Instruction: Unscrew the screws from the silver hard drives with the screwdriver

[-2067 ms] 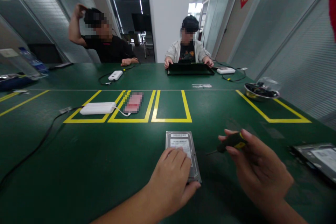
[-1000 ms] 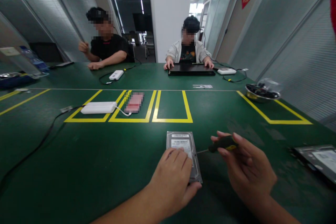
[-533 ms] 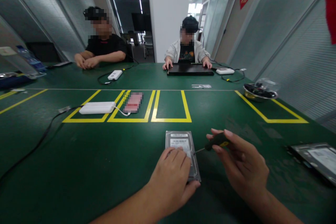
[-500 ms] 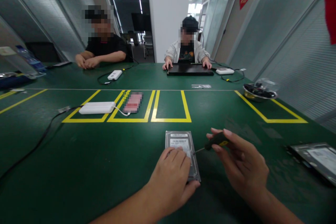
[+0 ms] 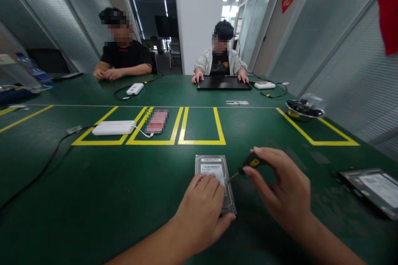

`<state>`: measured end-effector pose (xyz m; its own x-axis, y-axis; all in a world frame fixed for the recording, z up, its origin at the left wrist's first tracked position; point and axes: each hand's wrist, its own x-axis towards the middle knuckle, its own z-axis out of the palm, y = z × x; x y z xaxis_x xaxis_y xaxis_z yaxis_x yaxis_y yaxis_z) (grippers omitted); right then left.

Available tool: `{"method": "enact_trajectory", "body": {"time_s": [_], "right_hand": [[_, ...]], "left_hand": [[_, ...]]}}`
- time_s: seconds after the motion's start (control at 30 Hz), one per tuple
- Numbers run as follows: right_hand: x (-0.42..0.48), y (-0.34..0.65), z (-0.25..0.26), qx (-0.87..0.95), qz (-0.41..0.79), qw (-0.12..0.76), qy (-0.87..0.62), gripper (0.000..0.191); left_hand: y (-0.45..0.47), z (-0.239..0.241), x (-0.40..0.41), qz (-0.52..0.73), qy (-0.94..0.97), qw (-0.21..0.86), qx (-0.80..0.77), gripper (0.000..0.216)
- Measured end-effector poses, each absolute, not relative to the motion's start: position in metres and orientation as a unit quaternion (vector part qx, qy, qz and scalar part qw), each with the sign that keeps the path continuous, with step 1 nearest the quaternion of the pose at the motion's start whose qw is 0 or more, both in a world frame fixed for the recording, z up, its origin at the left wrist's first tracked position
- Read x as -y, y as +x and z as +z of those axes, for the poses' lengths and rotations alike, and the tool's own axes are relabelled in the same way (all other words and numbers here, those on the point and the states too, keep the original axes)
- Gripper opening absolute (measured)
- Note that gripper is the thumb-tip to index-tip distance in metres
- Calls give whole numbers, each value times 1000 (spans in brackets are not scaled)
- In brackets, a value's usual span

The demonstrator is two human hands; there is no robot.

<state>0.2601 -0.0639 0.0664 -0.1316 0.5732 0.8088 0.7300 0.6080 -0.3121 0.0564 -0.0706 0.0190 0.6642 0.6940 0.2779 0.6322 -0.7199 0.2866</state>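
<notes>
A silver hard drive [image 5: 212, 168] with a white label lies flat on the green table [image 5: 124, 190] in front of me. My left hand [image 5: 202, 211] rests on its near half, fingers pressed down and thumb at its right edge, holding it in place. My right hand [image 5: 282, 192] is closed on a small screwdriver [image 5: 248, 162] with a black and yellow handle. The thin shaft slants down and left, with its tip at the drive's right edge.
Another hard drive [image 5: 370, 188] lies at the right edge. A metal bowl [image 5: 304, 111] of dark parts sits at the far right. Yellow tape boxes hold a white power bank [image 5: 113, 127] and a phone [image 5: 156, 121]. Two people sit across the table, one at a laptop [image 5: 224, 83].
My right hand has carried the screwdriver leftward, bringing its tip to the drive's right edge. The left hand has stayed on the drive. The person at far left lowered an arm to the table.
</notes>
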Motion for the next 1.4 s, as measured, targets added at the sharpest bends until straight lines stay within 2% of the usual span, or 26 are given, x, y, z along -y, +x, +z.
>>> {"method": "enact_trajectory", "body": {"time_s": [0.1,1.4], "right_hand": [[61,259,70,749,-93,488,-438,30],[57,268,64,723,-45,514,-460,33]], "left_hand": [[56,19,71,186,908,85,-366,42],[56,19,70,189,909,89,-360,40]]}}
